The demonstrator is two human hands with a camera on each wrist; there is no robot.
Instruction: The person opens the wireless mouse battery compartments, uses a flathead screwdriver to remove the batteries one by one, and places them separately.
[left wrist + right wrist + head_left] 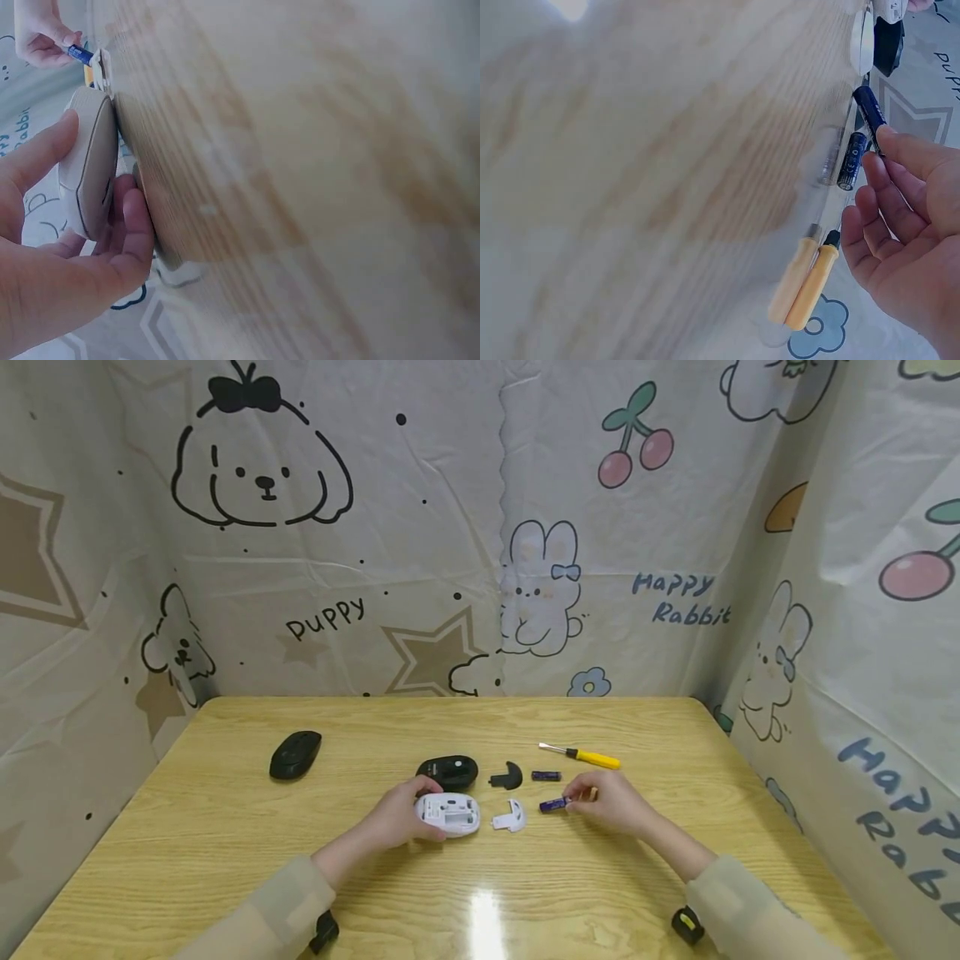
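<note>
My left hand (401,814) grips a white computer mouse (448,824) by its left end, underside up, so its uncovered battery bay shows in the head view. The left wrist view has the mouse (88,161) between thumb and fingers. Between thumb and forefinger, my right hand (611,799) pinches one end of a dark blue battery (552,806); in the right wrist view this battery (870,111) is tilted. A white battery cover (511,817) lies between the mouse and that battery. Behind it are a black cover (507,776) and a second blue battery (546,776).
Just behind the white mouse lies a black mouse (450,771), underside up. Another black mouse (296,755) sits at the far left. A yellow-handled screwdriver (592,758) lies behind the right hand. A patterned curtain (420,527) hangs beyond the wooden table (375,902).
</note>
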